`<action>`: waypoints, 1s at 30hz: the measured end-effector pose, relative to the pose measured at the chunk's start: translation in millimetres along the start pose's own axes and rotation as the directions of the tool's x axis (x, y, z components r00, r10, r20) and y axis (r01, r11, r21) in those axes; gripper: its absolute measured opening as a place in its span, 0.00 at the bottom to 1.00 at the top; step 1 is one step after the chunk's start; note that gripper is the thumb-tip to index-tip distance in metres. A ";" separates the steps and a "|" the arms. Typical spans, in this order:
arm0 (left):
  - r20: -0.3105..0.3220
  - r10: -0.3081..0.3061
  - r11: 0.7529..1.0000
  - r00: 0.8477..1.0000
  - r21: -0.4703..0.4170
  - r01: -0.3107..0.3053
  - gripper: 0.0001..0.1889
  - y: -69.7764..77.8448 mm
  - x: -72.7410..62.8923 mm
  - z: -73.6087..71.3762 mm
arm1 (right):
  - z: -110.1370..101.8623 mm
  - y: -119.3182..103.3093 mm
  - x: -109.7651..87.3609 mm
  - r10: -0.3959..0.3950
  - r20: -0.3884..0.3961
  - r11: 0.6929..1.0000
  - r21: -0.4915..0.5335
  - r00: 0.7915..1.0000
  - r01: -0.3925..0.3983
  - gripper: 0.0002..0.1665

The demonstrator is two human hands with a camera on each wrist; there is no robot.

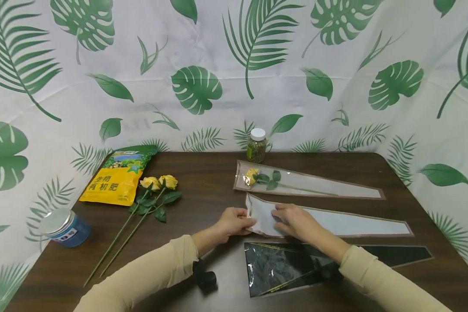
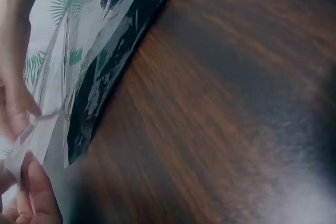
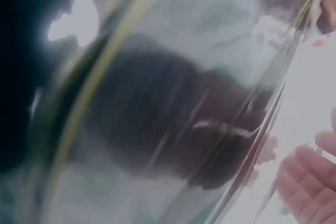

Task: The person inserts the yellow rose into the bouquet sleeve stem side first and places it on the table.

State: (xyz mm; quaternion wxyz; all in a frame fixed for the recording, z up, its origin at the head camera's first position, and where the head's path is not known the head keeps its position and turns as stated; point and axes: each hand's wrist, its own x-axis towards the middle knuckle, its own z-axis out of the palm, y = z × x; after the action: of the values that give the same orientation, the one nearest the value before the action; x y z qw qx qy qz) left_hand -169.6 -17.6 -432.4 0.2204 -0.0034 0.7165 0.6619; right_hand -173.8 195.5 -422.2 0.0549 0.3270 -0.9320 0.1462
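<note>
My left hand (image 1: 234, 222) pinches the wide left end of a white flower sleeve (image 1: 359, 223) with a brown border. That end is lifted and buckled, its mouth slightly parted. Over the sleeve's wide part, my right hand (image 1: 298, 222) rests with its fingers spread on the film. In the left wrist view, the left thumb and fingers (image 2: 37, 187) grip the clear film's edge. The right fingers (image 3: 310, 179) look relaxed beside the film in the right wrist view. Just nearer lies a black flower sleeve (image 1: 281, 264), under the right forearm.
Behind, a sleeve (image 1: 359, 189) holds one yellow rose (image 1: 251, 177). Two yellow roses (image 1: 158, 184) lie left, near a yellow fertilizer bag (image 1: 113, 184) and a blue jar (image 1: 68, 229). A white-capped bottle (image 1: 256, 147) stands at the back edge, before a leaf-print curtain (image 1: 148, 91).
</note>
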 end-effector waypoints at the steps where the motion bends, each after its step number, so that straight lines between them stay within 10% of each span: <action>1: -0.007 0.017 1.000 1.000 -0.004 -0.017 0.10 -1.3 1.2 0.6 | 1.3 -2.0 3.0 0.025 -0.033 0.998 0.059 0.999 -0.023 0.19; 7: -0.047 0.119 0.992 0.992 0.044 -0.117 0.12 -1.7 2.8 4.2 | 7.6 -17.6 24.0 0.179 -0.206 0.921 0.378 0.962 -0.090 0.18; 24: -0.094 0.171 0.972 0.981 0.177 -0.153 0.09 -2.5 16.6 -16.3 | 4.8 -13.0 16.1 0.315 -0.236 0.847 0.507 0.919 -0.160 0.13; 30: -0.038 0.182 0.971 0.983 0.163 -0.173 0.12 3.7 13.7 -30.1 | 6.5 -9.1 18.1 0.348 -0.167 0.773 0.608 0.922 -0.182 0.13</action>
State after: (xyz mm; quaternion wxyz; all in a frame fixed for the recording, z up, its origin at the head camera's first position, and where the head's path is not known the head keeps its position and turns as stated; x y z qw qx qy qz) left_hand -192.4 -41.8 -432.5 0.1409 0.0609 0.7699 0.6194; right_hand -182.3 176.0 -422.6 0.0574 0.1690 -0.8625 0.4735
